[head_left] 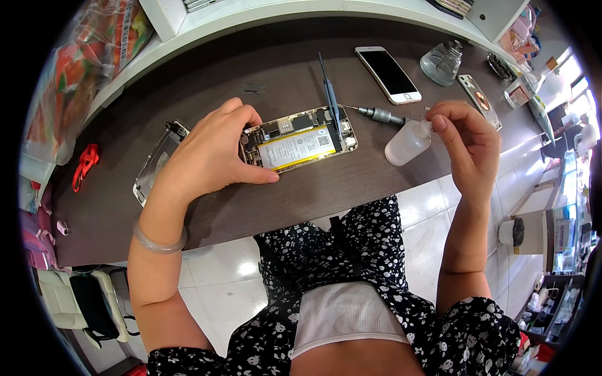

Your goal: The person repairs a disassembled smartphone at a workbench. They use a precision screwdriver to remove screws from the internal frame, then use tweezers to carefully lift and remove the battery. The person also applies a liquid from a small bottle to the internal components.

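My left hand [210,147] grips the left end of an opened smartphone [350,139], thumb on the near edge and fingers on the far one. Its circuit boards and a silver, yellow-edged battery [298,147] lie exposed. Blue tweezers [330,94] rest across its right end, tips inside the phone. My right hand [470,144] pinches the top of a small translucent white bottle [407,144], which leans slightly near the table's front edge. Whether the bottle's base touches the table, I cannot tell. Beyond the bottle lies a silver screwdriver [382,115], pointing toward the phone.
A detached screen panel [150,160] lies partly behind my left wrist. A white smartphone [389,74], a glass bottle [442,62] and a phone in a case [480,100] sit at the far right. Left are a red strap [86,166] and a plastic bag [75,81].
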Demonstrator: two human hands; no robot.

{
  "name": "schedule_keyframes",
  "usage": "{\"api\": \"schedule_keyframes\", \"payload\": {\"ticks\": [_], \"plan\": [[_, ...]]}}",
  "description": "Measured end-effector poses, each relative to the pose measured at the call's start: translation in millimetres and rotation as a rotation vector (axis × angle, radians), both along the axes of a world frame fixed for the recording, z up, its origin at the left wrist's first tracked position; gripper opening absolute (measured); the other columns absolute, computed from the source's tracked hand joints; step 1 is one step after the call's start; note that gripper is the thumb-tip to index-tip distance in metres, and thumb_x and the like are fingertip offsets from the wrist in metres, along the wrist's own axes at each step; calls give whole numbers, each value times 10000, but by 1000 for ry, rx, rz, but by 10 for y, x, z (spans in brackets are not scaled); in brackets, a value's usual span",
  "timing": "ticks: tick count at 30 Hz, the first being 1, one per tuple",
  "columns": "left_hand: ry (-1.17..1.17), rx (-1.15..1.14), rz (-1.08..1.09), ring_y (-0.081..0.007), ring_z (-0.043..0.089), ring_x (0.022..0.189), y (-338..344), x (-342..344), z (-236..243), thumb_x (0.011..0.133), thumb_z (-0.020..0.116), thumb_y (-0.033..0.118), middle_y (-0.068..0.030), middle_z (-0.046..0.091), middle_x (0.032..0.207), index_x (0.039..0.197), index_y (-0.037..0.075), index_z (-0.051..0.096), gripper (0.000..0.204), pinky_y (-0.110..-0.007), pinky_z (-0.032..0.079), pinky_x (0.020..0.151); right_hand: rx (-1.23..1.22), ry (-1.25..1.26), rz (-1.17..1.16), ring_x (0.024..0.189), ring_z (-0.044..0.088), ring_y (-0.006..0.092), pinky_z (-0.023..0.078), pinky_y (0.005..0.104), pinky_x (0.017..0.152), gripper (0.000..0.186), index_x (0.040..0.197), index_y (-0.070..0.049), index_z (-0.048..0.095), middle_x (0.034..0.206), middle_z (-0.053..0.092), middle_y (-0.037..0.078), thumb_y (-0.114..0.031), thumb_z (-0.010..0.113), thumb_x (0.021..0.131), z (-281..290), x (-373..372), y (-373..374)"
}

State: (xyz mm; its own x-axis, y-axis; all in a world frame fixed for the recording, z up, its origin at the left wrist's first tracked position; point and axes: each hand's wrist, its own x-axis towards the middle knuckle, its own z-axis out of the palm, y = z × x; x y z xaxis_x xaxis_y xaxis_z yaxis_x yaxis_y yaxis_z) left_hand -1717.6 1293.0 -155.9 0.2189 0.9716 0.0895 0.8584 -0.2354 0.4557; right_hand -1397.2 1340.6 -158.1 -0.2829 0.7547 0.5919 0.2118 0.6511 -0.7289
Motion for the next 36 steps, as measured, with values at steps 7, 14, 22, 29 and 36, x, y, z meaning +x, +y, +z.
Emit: {"api": "schedule_keyframes", "payload": {"ticks": [7,14,22,29,36], "plan": [[12,-8,-9,-243,536,822,3,9,23,531,885,241,-91,527,901,968,9,572,585,-327,443,717,75,-72,-30,862,644,146,523,262,757,172,963,38,638,937,673,95,-21,703,815,-18,-27,-28],[13,8,-15,-248,530,826,1,-4,-1,530,885,246,-89,522,894,972,11,573,589,-336,438,724,91,-64,39,972,644,160,527,267,783,412,1152,17,577,1054,667,105,0,732,770,-142,-32,13],[-24,-51,0,-278,547,869,-26,44,142,530,866,227,-107,525,931,994,-2,574,595,-353,445,745,302,-194,-562,849,625,116,502,247,731,415,1171,-67,589,993,703,47,-198,753,812,77,741,996],[-89,53,-91,-215,520,757,5,-41,3,513,855,156,-72,483,902,990,10,568,575,-314,462,660,210,-324,-711,880,640,145,505,281,785,388,1126,-73,610,983,704,43,-251,756,813,-131,964,1249],[-85,-11,-86,-244,537,821,-2,-62,42,533,851,172,-93,505,933,1010,1,571,579,-327,465,725,248,-404,-724,816,637,168,507,308,769,412,1099,-66,612,939,705,55,-294,768,793,-114,825,1305]]}}
